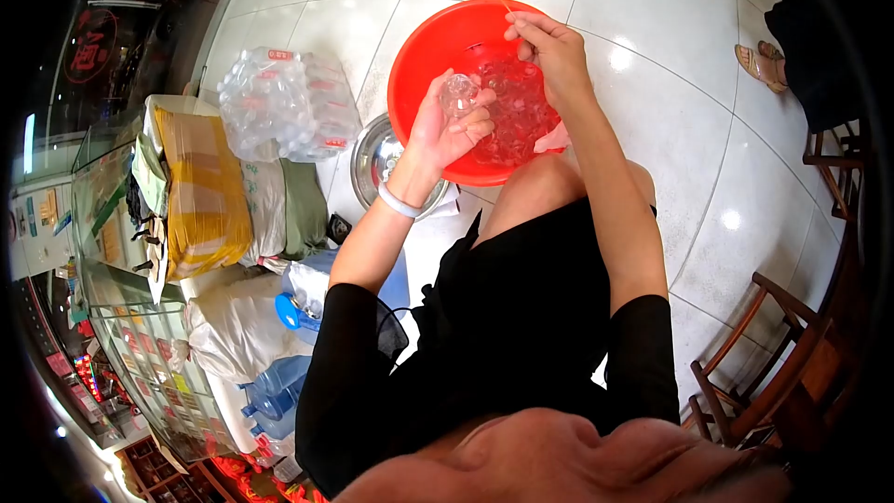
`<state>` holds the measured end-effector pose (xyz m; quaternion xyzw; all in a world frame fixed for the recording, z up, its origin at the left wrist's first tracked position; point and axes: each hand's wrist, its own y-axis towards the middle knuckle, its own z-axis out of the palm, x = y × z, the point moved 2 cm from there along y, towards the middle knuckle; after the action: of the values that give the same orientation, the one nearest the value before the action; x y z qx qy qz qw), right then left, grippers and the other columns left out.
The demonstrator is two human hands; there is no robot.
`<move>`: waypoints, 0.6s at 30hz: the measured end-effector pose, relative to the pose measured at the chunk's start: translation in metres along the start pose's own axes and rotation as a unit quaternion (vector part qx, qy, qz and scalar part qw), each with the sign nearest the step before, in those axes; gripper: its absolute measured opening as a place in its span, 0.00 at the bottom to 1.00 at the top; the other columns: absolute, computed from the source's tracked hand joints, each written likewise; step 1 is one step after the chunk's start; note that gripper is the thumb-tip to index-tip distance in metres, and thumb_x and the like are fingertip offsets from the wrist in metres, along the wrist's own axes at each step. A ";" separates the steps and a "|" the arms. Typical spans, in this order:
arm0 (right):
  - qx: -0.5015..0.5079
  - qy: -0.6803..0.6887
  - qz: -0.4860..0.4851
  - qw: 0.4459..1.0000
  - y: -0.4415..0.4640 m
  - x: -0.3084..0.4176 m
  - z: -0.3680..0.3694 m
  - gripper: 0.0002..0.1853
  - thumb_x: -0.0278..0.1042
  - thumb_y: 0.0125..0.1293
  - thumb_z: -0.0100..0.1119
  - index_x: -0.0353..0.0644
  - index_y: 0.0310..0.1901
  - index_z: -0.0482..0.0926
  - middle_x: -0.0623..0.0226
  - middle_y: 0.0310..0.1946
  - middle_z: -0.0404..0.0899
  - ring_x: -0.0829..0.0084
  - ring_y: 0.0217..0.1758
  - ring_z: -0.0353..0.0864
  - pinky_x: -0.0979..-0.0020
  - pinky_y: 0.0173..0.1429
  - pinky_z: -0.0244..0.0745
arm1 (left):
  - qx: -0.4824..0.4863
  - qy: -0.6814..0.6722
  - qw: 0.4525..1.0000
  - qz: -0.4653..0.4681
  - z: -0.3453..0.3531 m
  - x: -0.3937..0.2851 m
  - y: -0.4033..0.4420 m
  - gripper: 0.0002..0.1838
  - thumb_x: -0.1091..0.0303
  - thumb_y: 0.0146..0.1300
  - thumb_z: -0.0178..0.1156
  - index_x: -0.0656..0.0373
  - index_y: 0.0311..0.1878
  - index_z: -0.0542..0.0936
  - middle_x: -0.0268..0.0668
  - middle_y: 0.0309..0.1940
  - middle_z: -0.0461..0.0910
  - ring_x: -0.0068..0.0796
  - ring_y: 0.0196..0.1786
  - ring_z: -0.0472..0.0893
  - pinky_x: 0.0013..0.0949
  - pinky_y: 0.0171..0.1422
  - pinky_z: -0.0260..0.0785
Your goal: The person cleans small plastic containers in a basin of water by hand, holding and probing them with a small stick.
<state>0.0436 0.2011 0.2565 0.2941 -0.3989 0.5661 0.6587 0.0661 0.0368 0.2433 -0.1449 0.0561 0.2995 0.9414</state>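
Observation:
My left hand (445,126), with a white bangle on its wrist, is held palm up over the left part of a red basin (410,65). Its fingers curl around a small, clear, rounded piece (459,96) that looks like glass or plastic. My right hand (551,42) is above the basin's far right rim. Thumb and forefinger pinch a thin yellowish stick (507,8). Many clear, shiny pieces (512,112) lie in the basin, too jumbled to tell apart. Something pale pink (553,139) shows at the near right rim, partly behind my right forearm.
A metal bowl (365,168) stands left of the basin. Farther left are a shrink-wrapped pack of bottles (289,102) and a taped yellow package (200,191). Blue water jugs (279,387) are at lower left. A wooden chair (759,354) and a person's sandaled foot (762,67) are to the right.

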 end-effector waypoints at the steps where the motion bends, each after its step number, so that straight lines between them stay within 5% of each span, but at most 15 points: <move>1: 0.000 0.000 0.000 1.000 0.000 0.000 0.000 0.09 0.27 0.59 0.52 0.34 0.39 0.78 0.70 0.26 0.77 0.85 0.21 0.64 0.84 0.27 0.61 | 0.000 0.000 1.000 0.000 0.000 0.000 0.000 0.18 0.55 0.63 0.41 0.59 0.38 0.74 0.39 0.27 0.69 0.19 0.13 0.57 0.24 0.25 0.56; 6: 0.005 0.001 0.004 1.000 -0.001 0.002 0.001 0.09 0.27 0.59 0.52 0.34 0.39 0.78 0.70 0.26 0.77 0.85 0.21 0.64 0.84 0.28 0.60 | -0.072 -0.069 0.995 0.004 0.002 0.004 0.002 0.19 0.58 0.64 0.37 0.63 0.38 0.73 0.41 0.31 0.69 0.19 0.13 0.57 0.23 0.26 0.58; 13: 0.012 0.012 0.000 1.000 -0.003 0.005 0.003 0.09 0.27 0.59 0.53 0.34 0.39 0.78 0.70 0.26 0.77 0.85 0.21 0.64 0.83 0.28 0.61 | -0.036 -0.085 0.995 -0.027 -0.008 0.004 0.005 0.17 0.59 0.63 0.38 0.62 0.38 0.73 0.43 0.33 0.71 0.20 0.14 0.61 0.24 0.27 0.61; 16: 0.012 0.009 -0.003 1.000 -0.003 0.009 0.002 0.10 0.28 0.58 0.53 0.34 0.39 0.78 0.69 0.26 0.77 0.84 0.22 0.65 0.83 0.28 0.62 | -0.112 0.027 0.993 0.001 0.001 -0.002 0.010 0.15 0.59 0.62 0.41 0.61 0.40 0.72 0.42 0.31 0.72 0.22 0.17 0.66 0.28 0.28 0.64; 18: 0.015 0.008 0.002 1.000 -0.007 0.010 0.001 0.10 0.28 0.58 0.53 0.33 0.40 0.77 0.68 0.26 0.77 0.83 0.23 0.65 0.83 0.29 0.62 | -0.182 0.293 0.938 0.042 0.020 -0.015 0.010 0.14 0.59 0.62 0.43 0.59 0.41 0.71 0.40 0.27 0.73 0.25 0.20 0.70 0.31 0.28 0.68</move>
<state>0.0503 0.2039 0.2659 0.2988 -0.3856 0.5762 0.6558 0.0486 0.0426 0.2630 -0.3927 0.2799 0.2885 0.8272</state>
